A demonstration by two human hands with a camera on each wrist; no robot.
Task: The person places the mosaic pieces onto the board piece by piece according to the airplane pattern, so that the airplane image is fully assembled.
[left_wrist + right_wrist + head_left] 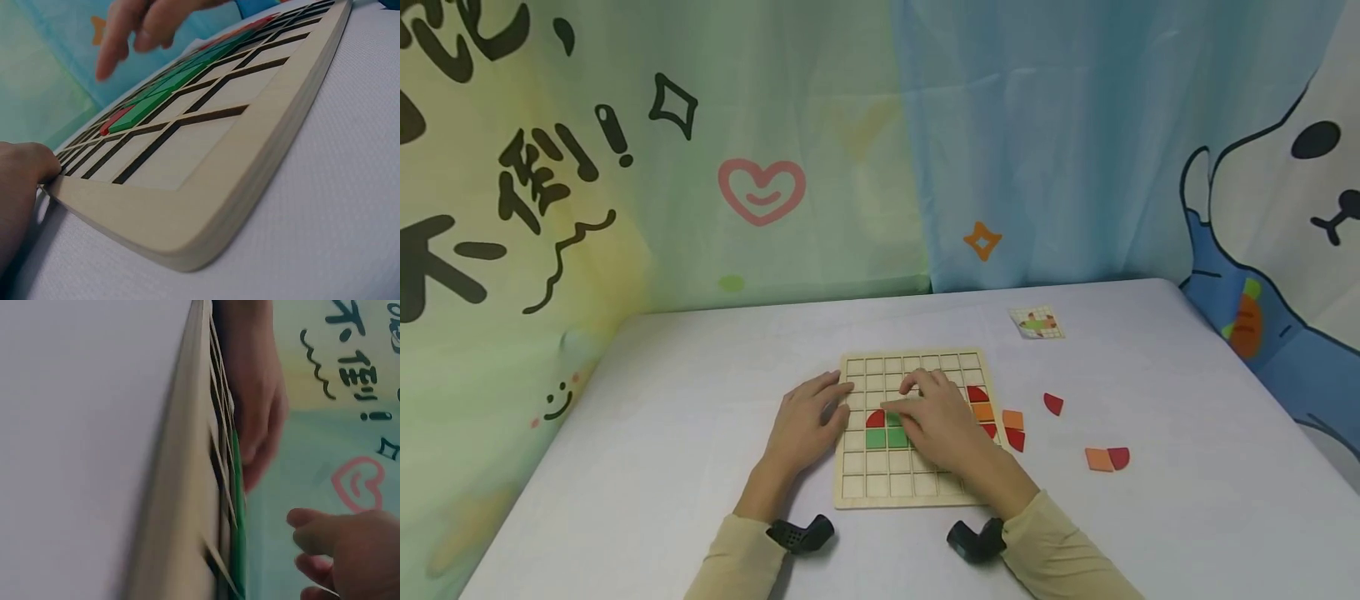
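Note:
A wooden grid board (857, 492) lies on the white table. My left hand (805, 425) rests at its left edge, with the thumb (37, 164) against the frame in the left wrist view. Over the middle of the board is my right hand (942, 421), fingers spread; nothing shows between its fingertips in the right wrist view. A red quarter-round piece (876, 418) and green squares (876, 439) sit in cells beneath it, partly hidden by the hand. Toward the board's right side are another red quarter-round piece (977, 393) and an orange square (982, 412).
By the board's right edge lie an orange square (1012, 419) and a red piece (1015, 439). Farther right are a single red piece (1053, 404) and an orange square (1099, 459) against a red piece (1118, 457). A small pattern card (1037, 323) lies at the back.

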